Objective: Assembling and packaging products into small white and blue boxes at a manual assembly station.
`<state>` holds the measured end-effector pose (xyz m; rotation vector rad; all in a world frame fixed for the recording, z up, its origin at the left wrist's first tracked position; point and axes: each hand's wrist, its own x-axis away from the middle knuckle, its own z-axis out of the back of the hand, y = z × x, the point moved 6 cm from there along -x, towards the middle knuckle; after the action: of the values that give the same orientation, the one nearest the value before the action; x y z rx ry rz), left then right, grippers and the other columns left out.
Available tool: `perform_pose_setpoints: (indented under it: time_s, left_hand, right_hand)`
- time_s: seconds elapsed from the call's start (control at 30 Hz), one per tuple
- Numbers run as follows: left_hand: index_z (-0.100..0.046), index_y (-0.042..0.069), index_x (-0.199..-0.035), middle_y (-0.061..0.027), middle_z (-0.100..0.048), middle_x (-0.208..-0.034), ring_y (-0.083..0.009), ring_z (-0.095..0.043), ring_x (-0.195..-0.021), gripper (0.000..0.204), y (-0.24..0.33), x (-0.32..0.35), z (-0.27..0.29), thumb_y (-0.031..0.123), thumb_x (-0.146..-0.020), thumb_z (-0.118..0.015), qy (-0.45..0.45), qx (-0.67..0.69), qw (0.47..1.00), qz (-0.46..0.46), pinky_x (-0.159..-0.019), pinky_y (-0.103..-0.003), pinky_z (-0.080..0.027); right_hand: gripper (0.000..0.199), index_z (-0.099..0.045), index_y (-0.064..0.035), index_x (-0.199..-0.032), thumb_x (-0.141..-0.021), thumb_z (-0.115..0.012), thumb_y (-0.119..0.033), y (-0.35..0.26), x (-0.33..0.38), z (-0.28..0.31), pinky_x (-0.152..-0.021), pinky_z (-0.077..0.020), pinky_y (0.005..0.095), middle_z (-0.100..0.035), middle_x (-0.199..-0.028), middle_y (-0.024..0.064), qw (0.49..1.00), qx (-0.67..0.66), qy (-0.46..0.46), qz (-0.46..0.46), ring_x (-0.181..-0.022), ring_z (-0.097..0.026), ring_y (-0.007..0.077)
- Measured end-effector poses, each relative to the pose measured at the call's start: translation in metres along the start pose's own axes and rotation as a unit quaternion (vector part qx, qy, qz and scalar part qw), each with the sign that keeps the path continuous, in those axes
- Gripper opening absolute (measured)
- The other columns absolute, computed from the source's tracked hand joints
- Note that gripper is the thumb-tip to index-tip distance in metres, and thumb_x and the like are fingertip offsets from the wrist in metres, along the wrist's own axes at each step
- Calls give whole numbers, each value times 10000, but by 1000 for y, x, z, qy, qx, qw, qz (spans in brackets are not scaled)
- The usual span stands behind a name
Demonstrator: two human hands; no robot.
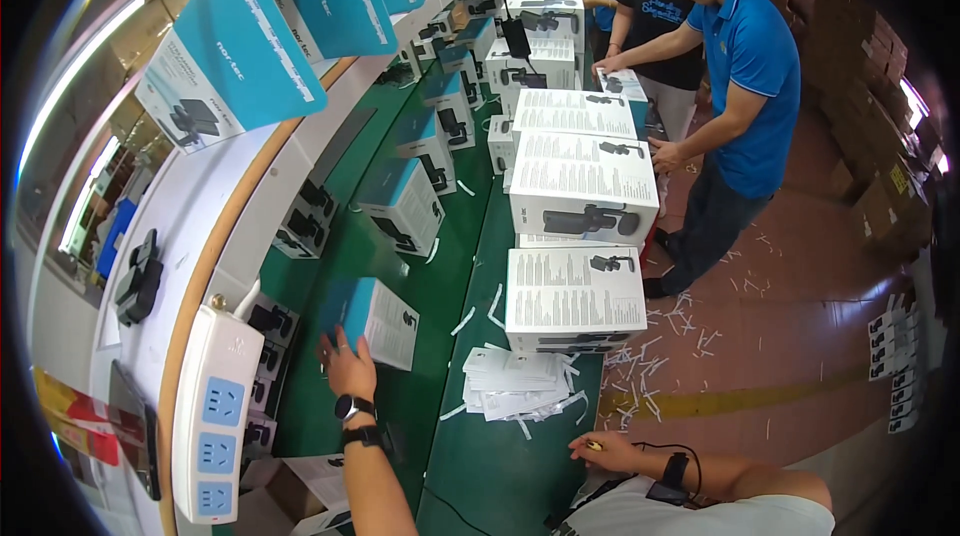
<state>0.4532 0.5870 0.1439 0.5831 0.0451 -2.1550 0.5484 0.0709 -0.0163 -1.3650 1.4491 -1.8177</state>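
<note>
- Left hand (348, 366) of yours: fingers parted, laid along the near end of one teal-and-white box (390, 324). Can't tell whether they pinch it or only rest there.
- That box sits on the green worktop (408, 416), left of the seam, nearest you of its row; the low touch looks suited to steadying or sliding it, since the worktop bears its weight.
- Right hand (608, 453): fingers closed around a small yellowish item (594, 446), too small to identify. Held in the fingertips, near your body, well apart from the box; probably kept handy that way.
- Paper pile (515, 383): one, loosely stacked right of the seam, between your hands and the white boxes; likely put there for easy reach. Sheets overlap, so no count.
- White boxes (575, 298): three large printed tops clear in the near column, more beyond, partly hidden. Stacking probably saves worktop room.
- Your box's row: four clear, yours included; farther ones merge.
- Upright teal boxes (240, 61) on the shelf: three, broad faces outward, perhaps for display.
- Power strip (215, 416): one, three blue sockets, at the shelf's edge.
- Co-workers (745, 66): three, across the worktop's far right side; nearest has both hands at boxes.
</note>
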Motion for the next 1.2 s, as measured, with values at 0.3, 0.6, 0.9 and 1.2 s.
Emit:
perform_pose_setpoints:
  time_s: [0.3, 0.6, 0.9, 1.2]
  left_hand:
    - [-605, 100, -1410, -245, -562, -1462, -420, -473, -1402, 701, -36, 62, 131, 464, -836, -772, -38, -119, 992, 19, -1209, -562, -326]
    - [-727, 57, -1121, -236, -686, -1102, -443, -624, -1034, 305, -171, 206, 198, 180, -845, -689, -158, -132, 975, 76, -925, -554, -472]
    - [-799, 160, -1026, 6, -736, -1089, -310, -607, -1196, 345, 13, 361, 311, 37, -734, -665, -86, -31, 987, -130, -1101, -536, -433]
    - [-718, 35, -1185, -223, -670, -1249, -409, -620, -1183, 281, -51, 521, 324, 53, -908, -684, 201, 59, 938, 277, -1051, -499, -496]
  right_hand:
    - [355, -587, -35, -1390, -1088, -571, -220, 8, 2, -14, -830, -565, 279, -742, -1120, 46, 990, 44, -125, -51, -881, -675, 107]
    - [335, -617, -36, -1329, -1104, -549, -275, -45, -25, -111, -821, -564, 302, -745, -1084, 63, 940, 133, -300, 97, -875, -694, 130]
    - [627, -575, -51, -1351, -855, -865, -303, -139, 22, -168, -1046, -466, 385, -602, -1339, 111, 909, 133, -123, 375, -1235, -586, 251]
    - [677, -499, 7, -1412, -837, -823, -142, -85, 29, -171, -956, -520, 347, -638, -1212, 112, 965, 86, -157, 191, -1112, -636, 208]
